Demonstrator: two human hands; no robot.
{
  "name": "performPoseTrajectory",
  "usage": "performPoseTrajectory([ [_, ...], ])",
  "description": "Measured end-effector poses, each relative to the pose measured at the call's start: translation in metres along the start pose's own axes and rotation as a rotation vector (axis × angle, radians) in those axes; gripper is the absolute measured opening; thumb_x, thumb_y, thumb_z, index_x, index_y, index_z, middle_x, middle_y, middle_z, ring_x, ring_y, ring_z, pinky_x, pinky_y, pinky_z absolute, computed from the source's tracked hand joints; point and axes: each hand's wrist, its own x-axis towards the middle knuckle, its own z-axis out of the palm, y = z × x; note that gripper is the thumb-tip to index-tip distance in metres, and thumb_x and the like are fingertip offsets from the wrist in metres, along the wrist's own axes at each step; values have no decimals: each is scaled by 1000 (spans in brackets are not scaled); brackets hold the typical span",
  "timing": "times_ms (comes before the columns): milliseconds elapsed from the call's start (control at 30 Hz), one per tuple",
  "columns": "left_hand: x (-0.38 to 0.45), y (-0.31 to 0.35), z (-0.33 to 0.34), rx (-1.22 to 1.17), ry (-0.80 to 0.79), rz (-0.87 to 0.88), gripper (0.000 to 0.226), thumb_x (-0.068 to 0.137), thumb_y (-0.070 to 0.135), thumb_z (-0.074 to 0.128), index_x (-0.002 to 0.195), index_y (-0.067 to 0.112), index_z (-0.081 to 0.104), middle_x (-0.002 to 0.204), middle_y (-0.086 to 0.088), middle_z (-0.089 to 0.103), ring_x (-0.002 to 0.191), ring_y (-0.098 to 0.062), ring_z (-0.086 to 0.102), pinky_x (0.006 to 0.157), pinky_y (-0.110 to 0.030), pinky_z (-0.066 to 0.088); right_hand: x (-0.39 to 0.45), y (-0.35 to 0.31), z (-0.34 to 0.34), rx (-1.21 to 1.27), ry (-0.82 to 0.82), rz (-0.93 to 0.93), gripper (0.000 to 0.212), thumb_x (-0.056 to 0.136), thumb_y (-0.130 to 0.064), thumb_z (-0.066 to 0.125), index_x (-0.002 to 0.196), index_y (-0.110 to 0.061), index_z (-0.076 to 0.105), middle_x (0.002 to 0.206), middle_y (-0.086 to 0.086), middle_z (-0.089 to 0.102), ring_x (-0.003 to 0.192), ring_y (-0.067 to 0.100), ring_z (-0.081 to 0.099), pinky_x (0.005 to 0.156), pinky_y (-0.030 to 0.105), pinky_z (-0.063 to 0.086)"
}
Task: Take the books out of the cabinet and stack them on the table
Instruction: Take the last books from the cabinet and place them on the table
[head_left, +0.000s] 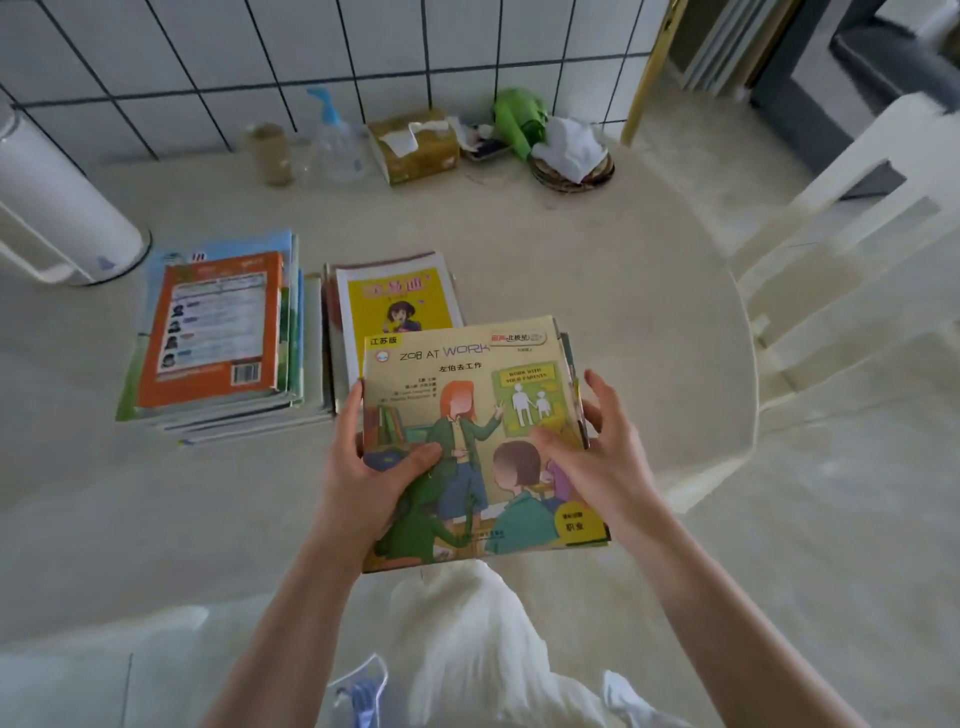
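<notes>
I hold a thin bundle of picture books (467, 364) above the table's near edge; the top cover reads "Zob at Work". My left hand (369, 467) grips its left edge, thumb on the cover. My right hand (597, 457) holds the right edge, thumb on the cover and fingers spread along the side. Partly under the bundle's far end lies a low stack with a yellow-covered book (395, 301) on top. To the left stands a taller stack topped by an orange-covered book (213, 327). No cabinet is in view.
The round cream table (597, 260) carries a white jug (57, 208) at far left, and along the tiled wall a cardboard roll (267, 150), a clear pump bottle (332, 140), a tissue box (415, 145) and a small basket (571, 166). A white chair (841, 249) stands at right.
</notes>
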Motion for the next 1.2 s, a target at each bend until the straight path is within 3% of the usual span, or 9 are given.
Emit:
performPoseTrajectory([
  [100,32,8,-5,19,3,52,101,67,20,84,149,32,24,126,12,55,110,-10,59,78,-33,59,36,-14,6,203,-118,235,97,73,-13,79,148,-28,19,102,-9,67,89,18,71,84,47,56],
  [233,57,8,-8,50,10,74,103,68,12,85,149,31,23,134,9,50,113,-6,58,79,-25,58,77,-19,10,229,-298,387,51,73,1,73,121,-8,58,98,8,75,91,28,71,77,42,57],
  [367,73,6,-10,-11,-30,15,106,65,-6,82,148,27,26,115,16,58,94,12,62,74,-21,59,101,-12,16,208,-343,316,52,68,13,71,112,-12,61,98,5,75,91,23,70,74,36,54],
  [500,92,-9,-20,52,42,-9,75,47,-9,89,106,25,58,98,8,71,96,-16,67,81,-43,59,115,2,29,82,-309,121,65,56,21,76,109,-13,59,95,1,74,83,9,72,65,28,57],
  [600,89,-23,-18,12,76,73,65,44,-24,83,89,18,63,78,18,74,81,-4,68,66,-26,58,119,13,36,66,-290,6,64,53,28,74,91,-21,58,78,-12,71,68,-4,68,55,17,53],
  [800,70,-63,-15,19,141,157,59,48,11,88,102,11,64,92,20,73,84,3,67,75,-17,53,129,53,42,-89,-302,-145,61,52,16,80,94,-24,63,79,-25,71,75,-7,65,70,20,53],
  [1000,63,-77,-5,-108,105,56,82,49,31,95,119,21,52,113,-13,66,104,-37,63,84,-56,54,139,71,23,-13,-484,-200,71,63,34,63,104,-24,60,90,-24,70,82,-8,63,73,11,50],
  [1100,63,-79,-10,-98,15,76,93,53,29,94,131,21,44,122,-14,60,111,-42,58,86,-66,49,140,74,19,50,-604,-167,75,66,12,78,115,-42,59,105,-15,69,98,4,64,82,22,53],
  [1200,66,-79,-9,101,56,59,80,56,44,91,124,39,50,113,5,68,104,-24,66,83,-51,56,142,80,22,43,-558,-145,66,54,-37,91,113,-37,62,103,-3,71,94,15,67,79,36,57],
])
